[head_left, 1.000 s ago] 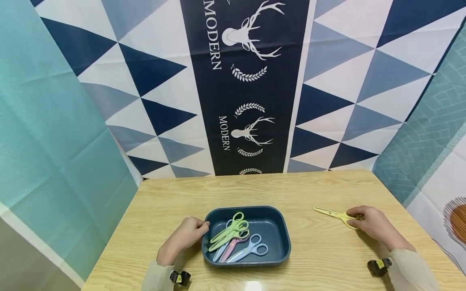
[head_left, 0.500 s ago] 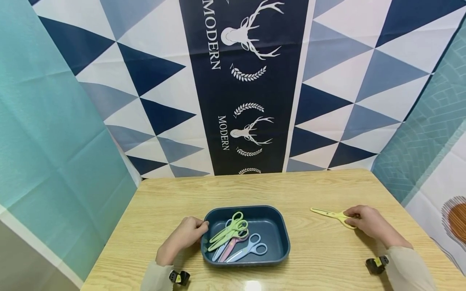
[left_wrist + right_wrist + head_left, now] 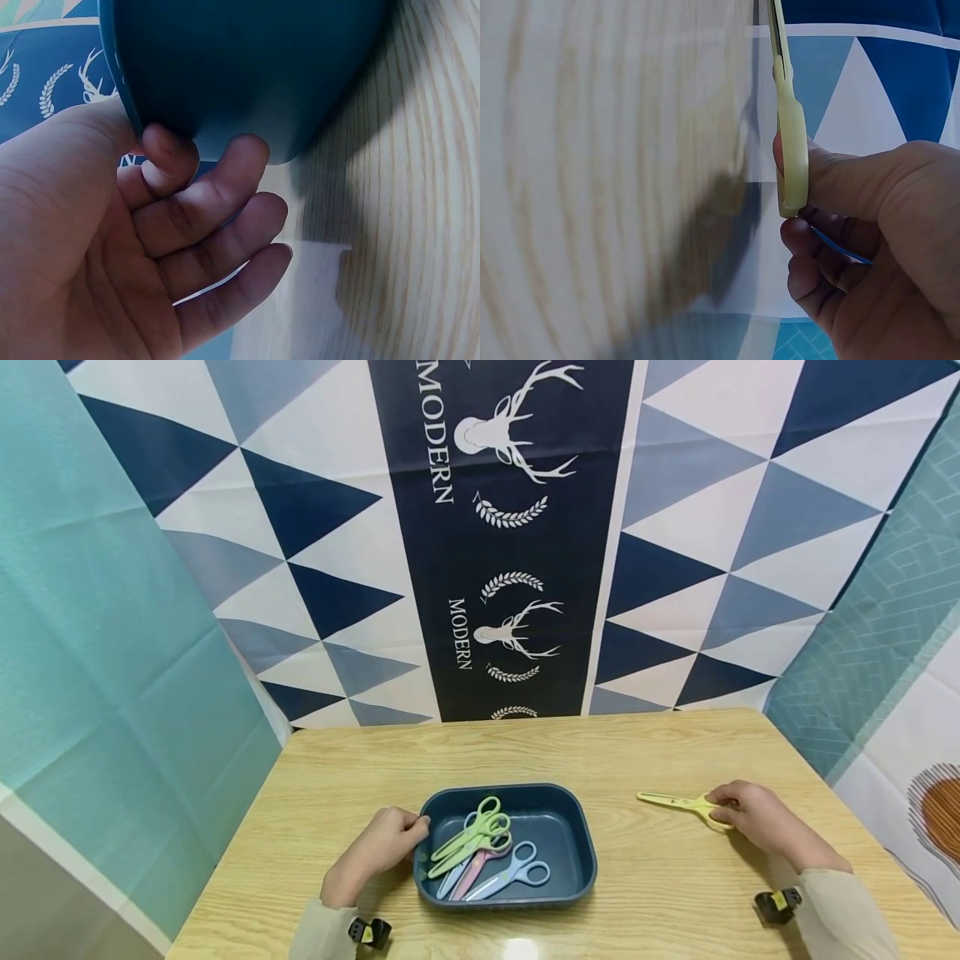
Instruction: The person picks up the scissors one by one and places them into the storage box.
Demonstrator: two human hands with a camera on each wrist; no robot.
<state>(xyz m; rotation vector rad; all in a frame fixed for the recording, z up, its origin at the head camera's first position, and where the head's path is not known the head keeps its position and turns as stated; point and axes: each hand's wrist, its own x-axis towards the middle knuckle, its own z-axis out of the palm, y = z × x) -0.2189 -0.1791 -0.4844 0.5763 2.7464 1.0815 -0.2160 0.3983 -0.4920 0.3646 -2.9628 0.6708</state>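
A dark blue plastic bin point(image 3: 573, 893) sits on the table, with several scissors lying in its left half. Two green scissors point(image 3: 467, 847) overlap on top, pink scissors point(image 3: 472, 872) lie partly under them, and light blue scissors point(image 3: 513, 875) are nearest the front wall. My left hand point(image 3: 386, 839) pinches the bin's left rim; in the left wrist view its fingers point(image 3: 244, 161) are bent below the wall. Off to the right, my right hand point(image 3: 753, 814) holds pale yellow scissors point(image 3: 675, 801) by the handle loops, blades pointing left. Thumb and forefinger grip the loops point(image 3: 795, 161) in the right wrist view.
The light wooden table point(image 3: 622, 910) reaches back to a patterned cloth point(image 3: 517, 543) hanging behind it. Teal cloth point(image 3: 142, 693) hangs at the left. A black wrist camera point(image 3: 371, 932) is on the left wrist, another camera point(image 3: 777, 906) on the right.
The yellow scissors have shifted slightly left and turned a little, their blades now lying more level in the head view. My left hand and the bin stay put.
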